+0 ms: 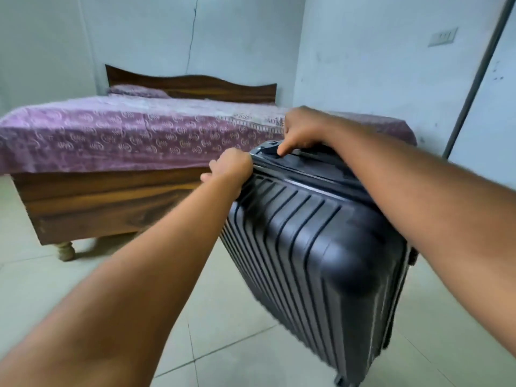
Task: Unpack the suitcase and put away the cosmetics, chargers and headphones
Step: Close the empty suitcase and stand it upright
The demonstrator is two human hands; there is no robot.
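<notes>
While the black ribbed suitcase (307,247) stands tilted beside the bed (111,135), left hand (231,171) grips its top corner, right hand (301,132) clutches the handle (293,159).

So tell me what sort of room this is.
Most likely a bedroom: a wooden bed with a purple patterned bedspread and a pillow stands on a tiled floor between plain walls.

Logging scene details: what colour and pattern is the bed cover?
Purple with a repeating pale printed motif; the bed cover shows best in the head view.
</notes>
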